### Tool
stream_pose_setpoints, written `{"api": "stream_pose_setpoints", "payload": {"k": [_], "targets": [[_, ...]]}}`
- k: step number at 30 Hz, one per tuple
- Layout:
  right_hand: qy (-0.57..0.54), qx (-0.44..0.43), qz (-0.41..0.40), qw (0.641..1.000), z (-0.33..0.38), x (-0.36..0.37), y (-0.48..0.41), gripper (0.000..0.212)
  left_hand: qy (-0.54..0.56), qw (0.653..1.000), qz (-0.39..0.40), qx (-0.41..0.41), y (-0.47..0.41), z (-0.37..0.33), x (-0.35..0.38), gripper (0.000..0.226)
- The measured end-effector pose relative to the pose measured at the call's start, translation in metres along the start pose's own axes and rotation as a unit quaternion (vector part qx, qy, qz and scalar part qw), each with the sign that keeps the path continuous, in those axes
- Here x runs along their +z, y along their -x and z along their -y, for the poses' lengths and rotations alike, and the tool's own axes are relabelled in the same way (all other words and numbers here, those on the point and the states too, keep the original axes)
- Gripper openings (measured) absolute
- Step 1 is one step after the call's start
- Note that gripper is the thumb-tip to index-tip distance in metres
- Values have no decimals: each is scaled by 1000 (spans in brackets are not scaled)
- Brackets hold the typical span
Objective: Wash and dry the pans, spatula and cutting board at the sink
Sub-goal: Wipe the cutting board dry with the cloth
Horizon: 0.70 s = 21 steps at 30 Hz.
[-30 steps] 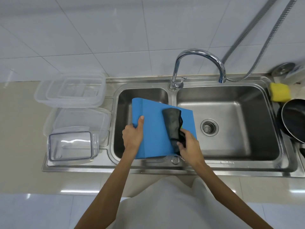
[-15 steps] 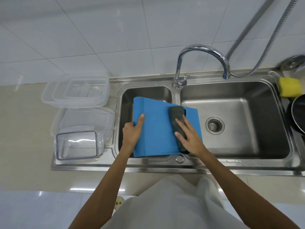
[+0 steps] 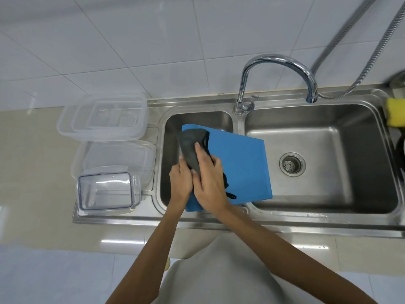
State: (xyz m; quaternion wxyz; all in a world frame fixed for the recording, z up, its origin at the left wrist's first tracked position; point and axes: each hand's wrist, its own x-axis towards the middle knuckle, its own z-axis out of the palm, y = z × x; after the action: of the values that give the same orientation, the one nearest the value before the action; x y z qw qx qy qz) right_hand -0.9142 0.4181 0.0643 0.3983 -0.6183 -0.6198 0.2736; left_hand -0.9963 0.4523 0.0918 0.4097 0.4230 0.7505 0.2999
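A blue cutting board (image 3: 238, 163) lies tilted across the divider of the steel double sink (image 3: 324, 211), mostly over the left basin. My left hand (image 3: 180, 182) grips the board's left edge. My right hand (image 3: 209, 178) presses a dark grey cloth (image 3: 189, 145) flat against the board's left part, right beside my left hand. The cloth's tail (image 3: 229, 191) hangs out below my right palm. A sliver of a black pan (image 3: 401, 150) shows at the right frame edge.
The chrome tap (image 3: 276, 62) arches over the right basin, whose drain (image 3: 292, 164) is uncovered. Clear plastic containers (image 3: 103, 119) and a small clear box (image 3: 107, 191) are stacked on the left drainboard. A yellow sponge (image 3: 395, 113) sits on the sink's right rim.
My right hand slid the cloth from the board's right side across to its left edge, next to my left hand. The view also shifted left.
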Motion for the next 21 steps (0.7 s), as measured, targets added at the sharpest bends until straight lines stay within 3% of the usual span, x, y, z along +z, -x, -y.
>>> {"api": "stream_pose_setpoints", "payload": {"k": [9, 11, 14, 15, 21], "targets": [[49, -9, -38, 998, -19, 2, -72, 52, -3, 1000, 11, -16, -7, 0, -13, 60], [37, 40, -61, 997, -30, 2, -90, 53, 4, 1000, 11, -28, -5, -1, -13, 62], [34, 179, -67, 981, -43, -1, -111, 50, 20, 999, 13, -39, 5, 0, -9, 60], [32, 182, -64, 981, -42, -1, -107, 51, 21, 999, 12, -38, 5, -2, -8, 60], [-12, 11, -20, 1000, 7, 10, 14, 55, 19, 1000, -21, 0, -31, -21, -13, 55]]}}
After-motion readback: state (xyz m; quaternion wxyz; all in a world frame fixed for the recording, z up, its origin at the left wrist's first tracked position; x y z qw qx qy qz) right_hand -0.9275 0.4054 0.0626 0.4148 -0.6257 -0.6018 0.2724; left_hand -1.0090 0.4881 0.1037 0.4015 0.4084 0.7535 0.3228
